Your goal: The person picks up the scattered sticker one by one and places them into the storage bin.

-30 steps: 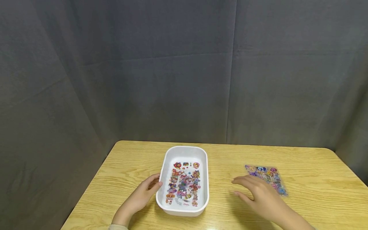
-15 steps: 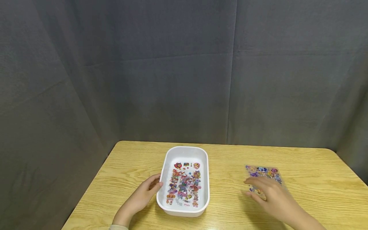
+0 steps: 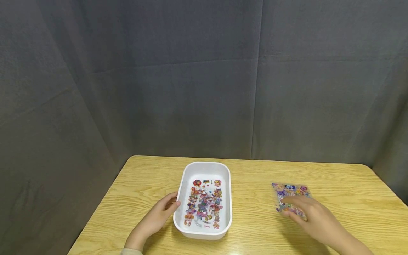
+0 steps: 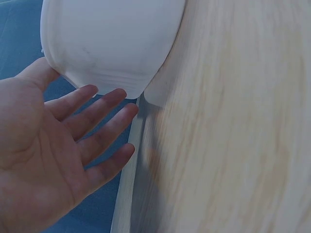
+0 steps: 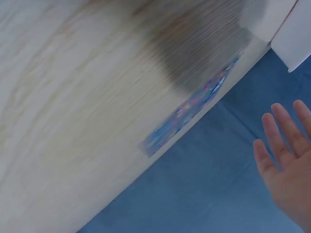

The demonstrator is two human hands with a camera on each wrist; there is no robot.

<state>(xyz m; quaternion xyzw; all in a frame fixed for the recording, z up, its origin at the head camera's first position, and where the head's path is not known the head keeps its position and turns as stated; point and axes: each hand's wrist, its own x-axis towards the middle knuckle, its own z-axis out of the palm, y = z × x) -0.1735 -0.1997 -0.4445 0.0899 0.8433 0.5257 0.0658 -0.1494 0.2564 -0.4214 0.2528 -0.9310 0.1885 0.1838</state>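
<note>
A white rectangular tray (image 3: 179, 226) stands left of the middle of the table, with clear sheets of colourful cartoon stickers (image 3: 204, 207) lying inside. My left hand (image 3: 156, 216) rests against its left wall, the thumb tip at the rim; the left wrist view shows the fingers (image 4: 97, 121) fairly straight and spread beside the tray's outer side. My right hand (image 3: 315, 219) hovers over a see-through sticker sheet (image 3: 288, 187) at the right, covering its near right part. In the right wrist view the right hand's fingers (image 5: 277, 141) are extended, with nothing between them.
The wood-grain table (image 3: 140, 180) has rounded far corners. Dark grey cloth (image 3: 191, 106) hangs behind it and on the left side. Bare wood lies between the tray and the sheet at the right.
My right hand has moved to the right, from beside the sticker sheet to over it. The left hand and the tray stay where they were.
</note>
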